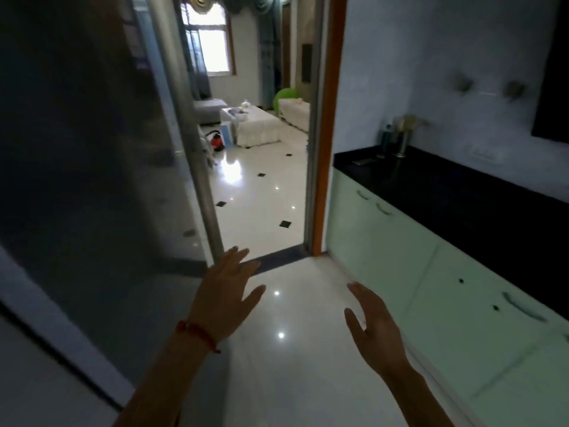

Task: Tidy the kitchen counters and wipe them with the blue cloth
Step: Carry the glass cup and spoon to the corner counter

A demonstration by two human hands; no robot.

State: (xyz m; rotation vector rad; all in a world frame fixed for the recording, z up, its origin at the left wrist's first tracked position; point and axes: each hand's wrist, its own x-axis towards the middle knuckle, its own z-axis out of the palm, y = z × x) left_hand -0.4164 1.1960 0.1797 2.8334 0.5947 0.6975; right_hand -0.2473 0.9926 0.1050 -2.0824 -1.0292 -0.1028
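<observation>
A narrow kitchen with a glossy black stone counter (462, 198) is seen; no blue cloth is visible, so its handling cannot be judged. Left hand (224, 291) and right hand (374, 322) are held spread, empty.

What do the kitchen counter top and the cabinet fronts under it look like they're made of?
Counter top: likely polished black stone, dark with a faint sheen. Cabinet fronts: smooth pale green panels, maybe laminate or painted board, with curved metal-looking handles.

Black counter (462, 198), pale green cabinets (415, 272), white floor (292, 349) with black diamonds, red bracelet (197, 331)
</observation>
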